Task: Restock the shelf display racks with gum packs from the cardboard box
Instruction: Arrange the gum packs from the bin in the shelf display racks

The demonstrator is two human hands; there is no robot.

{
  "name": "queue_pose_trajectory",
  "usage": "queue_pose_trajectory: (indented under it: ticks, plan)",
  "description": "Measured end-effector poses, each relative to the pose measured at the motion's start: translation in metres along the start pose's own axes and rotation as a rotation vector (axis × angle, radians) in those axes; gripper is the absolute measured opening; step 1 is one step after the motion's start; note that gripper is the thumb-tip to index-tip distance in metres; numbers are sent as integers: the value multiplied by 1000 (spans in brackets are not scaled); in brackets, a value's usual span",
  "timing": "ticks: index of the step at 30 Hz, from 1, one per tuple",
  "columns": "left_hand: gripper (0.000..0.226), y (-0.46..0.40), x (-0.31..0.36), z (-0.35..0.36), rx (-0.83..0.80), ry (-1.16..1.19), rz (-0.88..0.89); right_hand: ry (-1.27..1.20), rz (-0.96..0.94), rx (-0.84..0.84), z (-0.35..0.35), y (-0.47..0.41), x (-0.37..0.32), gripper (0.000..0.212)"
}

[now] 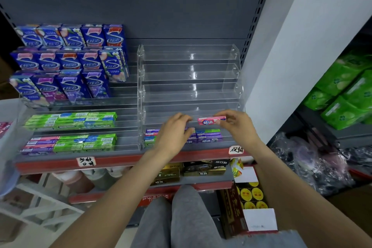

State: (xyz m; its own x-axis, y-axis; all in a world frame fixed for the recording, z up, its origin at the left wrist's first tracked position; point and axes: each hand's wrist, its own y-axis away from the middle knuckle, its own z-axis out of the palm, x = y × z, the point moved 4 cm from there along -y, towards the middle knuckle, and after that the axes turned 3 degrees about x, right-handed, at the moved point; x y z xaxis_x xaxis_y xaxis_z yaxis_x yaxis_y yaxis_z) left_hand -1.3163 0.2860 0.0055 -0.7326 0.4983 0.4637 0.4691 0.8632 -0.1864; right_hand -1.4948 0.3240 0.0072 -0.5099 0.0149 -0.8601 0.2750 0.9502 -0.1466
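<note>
Gum packs are the whole story, and the one that matters is the pink gum stick pack point(211, 120), pinched at its right end by the right hand point(237, 125), held level just in front of the second tier of the clear acrylic rack point(191, 78) on the right side of the shelf. Nearest me, at about 6 o'clock, are gray trouser knees point(181, 213), with a red carton of yellow tins point(251, 199) at roughly 5 o'clock and white slips of paper lying on it. Moving out, the lower shelf holds gold and black boxes point(189, 169). Above that is the red shelf edge point(120, 162) with two handwritten labels. The left hand point(175, 133) has its fingers curled down over the bottom tier of that rack, touching the purple and green stick packs point(207, 135) lying there; can't tell if it's actually gripping one. The pink pack sits just right of the left fingertips, not touching them. Over at 9 o'clock the left acrylic rack point(128, 127) carries rows of green, blue and purple sticks, and farther back, around 10 o'clock, upright blue gum boxes point(70, 60) fill three tiers. At 3 o'clock, green packages point(346, 88) are stacked on a neighbouring shelf.
</note>
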Motion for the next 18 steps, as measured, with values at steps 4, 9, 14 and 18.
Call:
queue_pose_trajectory:
  ticks: [4,9,14,18]
  plan:
    - [62,6,-13,9,-32,-349,91,191,-10,76,-5,-3,23,18]
    - [80,4,-21,8,24,-410,98,249,-36,45,13,-4,30,19]
    - [76,-1,-31,12,-27,-372,90,529,-153,71,24,-3,29,24]
    - [76,-1,-32,13,-14,-387,98,754,-236,102,31,-1,29,29]
